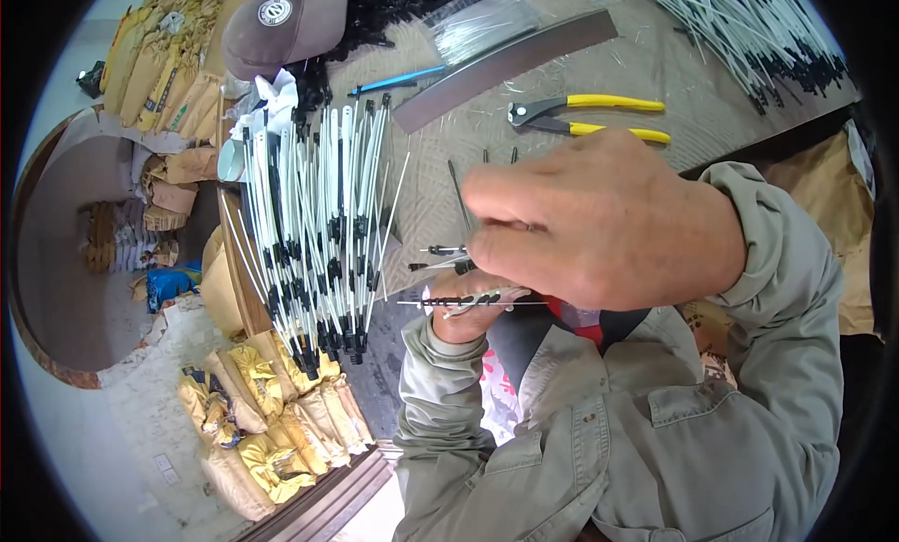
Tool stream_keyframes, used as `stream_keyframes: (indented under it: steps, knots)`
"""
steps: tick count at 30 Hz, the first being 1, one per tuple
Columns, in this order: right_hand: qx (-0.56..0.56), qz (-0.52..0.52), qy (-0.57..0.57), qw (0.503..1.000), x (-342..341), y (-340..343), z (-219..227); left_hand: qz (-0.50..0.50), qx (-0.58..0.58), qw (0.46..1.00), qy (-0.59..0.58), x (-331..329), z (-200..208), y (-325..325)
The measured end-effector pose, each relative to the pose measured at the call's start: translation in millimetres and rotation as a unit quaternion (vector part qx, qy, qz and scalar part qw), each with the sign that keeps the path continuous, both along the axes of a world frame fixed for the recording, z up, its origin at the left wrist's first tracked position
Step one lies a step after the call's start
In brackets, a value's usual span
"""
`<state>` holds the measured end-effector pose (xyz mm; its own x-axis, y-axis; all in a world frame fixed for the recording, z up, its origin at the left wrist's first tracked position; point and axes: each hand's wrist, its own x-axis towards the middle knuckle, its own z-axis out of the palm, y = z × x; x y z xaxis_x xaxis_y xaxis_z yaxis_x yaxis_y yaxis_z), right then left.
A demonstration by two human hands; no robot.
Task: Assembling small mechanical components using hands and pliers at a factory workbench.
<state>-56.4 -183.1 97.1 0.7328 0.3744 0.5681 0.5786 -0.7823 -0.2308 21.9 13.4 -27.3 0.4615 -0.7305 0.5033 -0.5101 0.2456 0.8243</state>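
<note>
My left hand (459,322), low at the table's near edge, is closed on a few thin pale rods with black fittings (468,299); its fingers are largely hidden. Directly above it, my right hand (595,223) has its fingers bent together in a pinch. Whatever lies between those fingertips is hidden. Black-ended rods (440,250) stick out to the left between the two hands. Beyond my right hand lie end-cutting pliers (613,102) with yellow handles, jaws to the left. A large bundle of white rods with black fittings (323,223) is left of my hands.
A long dark flat strip (510,69) crosses the table (599,74), near a blue tool (398,79) and a clear plastic bag (487,22). More white rods (740,27) lie far right. A cap (281,27) sits far left. Wrapped packages (281,420) are stacked below left.
</note>
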Motion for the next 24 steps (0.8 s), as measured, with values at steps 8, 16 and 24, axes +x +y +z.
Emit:
stream_keyframes:
  steps: [8,16,24]
  knots:
    - [0.034,0.001,-0.009,0.999,2,-5,-9,-0.005,0.042,0.997,-0.064,4,-5,-3]
    - [0.026,0.0,-0.007,1.0,5,-8,-11,0.013,0.051,0.991,-0.124,5,-8,2]
    - [-0.039,0.029,0.064,0.997,8,-2,16,-0.172,0.07,0.964,0.191,4,31,2]
